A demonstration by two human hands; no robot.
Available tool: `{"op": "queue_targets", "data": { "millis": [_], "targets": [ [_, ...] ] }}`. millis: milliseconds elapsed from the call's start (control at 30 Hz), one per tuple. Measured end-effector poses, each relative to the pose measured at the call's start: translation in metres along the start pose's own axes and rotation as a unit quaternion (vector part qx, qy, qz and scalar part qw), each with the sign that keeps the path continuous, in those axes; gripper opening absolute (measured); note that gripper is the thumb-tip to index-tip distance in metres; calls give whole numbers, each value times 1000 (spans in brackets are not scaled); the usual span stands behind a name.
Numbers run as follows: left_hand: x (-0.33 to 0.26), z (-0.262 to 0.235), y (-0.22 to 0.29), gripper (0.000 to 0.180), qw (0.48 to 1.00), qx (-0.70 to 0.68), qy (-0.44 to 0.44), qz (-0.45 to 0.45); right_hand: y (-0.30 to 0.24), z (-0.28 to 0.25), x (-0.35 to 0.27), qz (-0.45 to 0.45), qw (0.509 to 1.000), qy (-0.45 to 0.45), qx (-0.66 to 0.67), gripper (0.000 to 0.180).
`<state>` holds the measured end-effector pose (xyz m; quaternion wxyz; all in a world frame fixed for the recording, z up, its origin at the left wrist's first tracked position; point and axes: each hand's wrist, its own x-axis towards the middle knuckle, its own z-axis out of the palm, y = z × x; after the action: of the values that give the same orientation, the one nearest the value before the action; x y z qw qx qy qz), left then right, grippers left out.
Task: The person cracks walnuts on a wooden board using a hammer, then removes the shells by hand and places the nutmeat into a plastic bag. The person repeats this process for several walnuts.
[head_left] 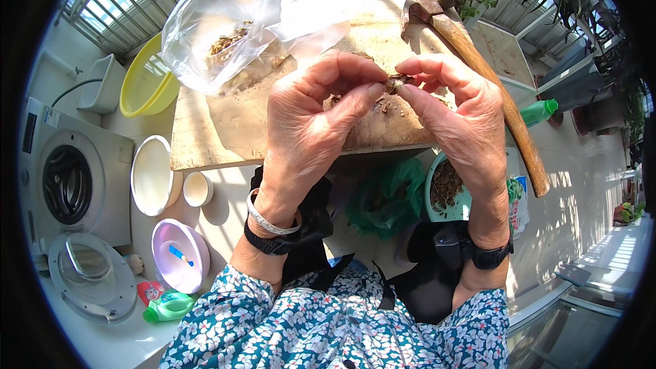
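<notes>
Over the wooden board, my left hand (pixel 318 106) and my right hand (pixel 454 106) meet with thumbs and forefingers pinched together. Between their fingertips is a small cracked nut (pixel 396 83), with brown shell and a paler spot showing. Bits of brown shell lie on the board (pixel 232 130) beneath my fingers. A claw hammer (pixel 471 48) with a worn wooden handle rests beside my right hand, its handle sticking out past the board's edge. Left of my hands, a clear plastic bag (pixel 198 55) holds a heap of brown and pale nut pieces (pixel 229 44).
Below the board stand a light green basin (pixel 434 195) of brown shells and a green plastic bag (pixel 386 198). Leftward are a yellow basin (pixel 147 85), a white basin (pixel 152 176), a purple basin (pixel 179 236) and a washing machine (pixel 102 164) with its door open.
</notes>
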<state>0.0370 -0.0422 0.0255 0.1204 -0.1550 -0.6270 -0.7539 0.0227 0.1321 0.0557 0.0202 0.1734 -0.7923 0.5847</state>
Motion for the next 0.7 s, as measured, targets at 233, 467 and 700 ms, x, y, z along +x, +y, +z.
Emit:
{"op": "queue_targets", "data": {
  "millis": [233, 467, 700],
  "targets": [
    [2, -6, 3, 14, 997, -59, 0, -59, 3, 2, 5, 0, 980, -36, 197, 20],
    [0, -5, 2, 19, 995, -84, -8, -44, 4, 3, 5, 61, 955, -51, 285, 16],
    [-1, -2, -1, 18, 999, -40, -14, -7, 3, 7, 4, 90, 935, -44, 342, 17]
  ]
}}
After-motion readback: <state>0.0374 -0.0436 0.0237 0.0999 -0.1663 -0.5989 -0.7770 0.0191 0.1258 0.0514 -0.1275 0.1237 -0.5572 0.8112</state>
